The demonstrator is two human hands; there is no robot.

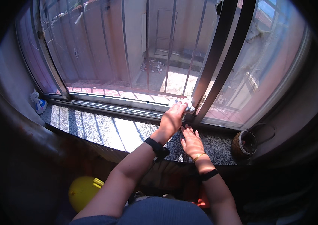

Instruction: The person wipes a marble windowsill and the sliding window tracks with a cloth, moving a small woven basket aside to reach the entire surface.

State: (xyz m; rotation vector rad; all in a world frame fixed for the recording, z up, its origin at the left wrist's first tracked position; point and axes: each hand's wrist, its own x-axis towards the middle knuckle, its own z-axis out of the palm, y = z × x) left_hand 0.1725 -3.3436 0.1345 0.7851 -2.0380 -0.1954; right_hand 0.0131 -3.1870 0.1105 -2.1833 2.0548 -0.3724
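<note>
My left hand [172, 119] grips a crumpled white cloth [189, 104] and presses it at the lower right corner of a sliding window pane [136, 47]. The cloth touches the bottom of the frame beside the dark upright stile [213, 53]. Just below and to the right, my right hand [192, 142] rests palm down on the speckled stone windowsill [97, 126], fingers spread, nothing in it. Its fingertips reach the edge of the window track [119, 107]. A black band circles each wrist, with a gold bracelet on the right one.
A woven basket [240, 144] with a handle stands at the sill's right end. A small white and blue figurine [38, 103] sits at the left end. Metal bars [147, 42] run outside the glass. Below the sill, left of me, is a yellow balloon [81, 192].
</note>
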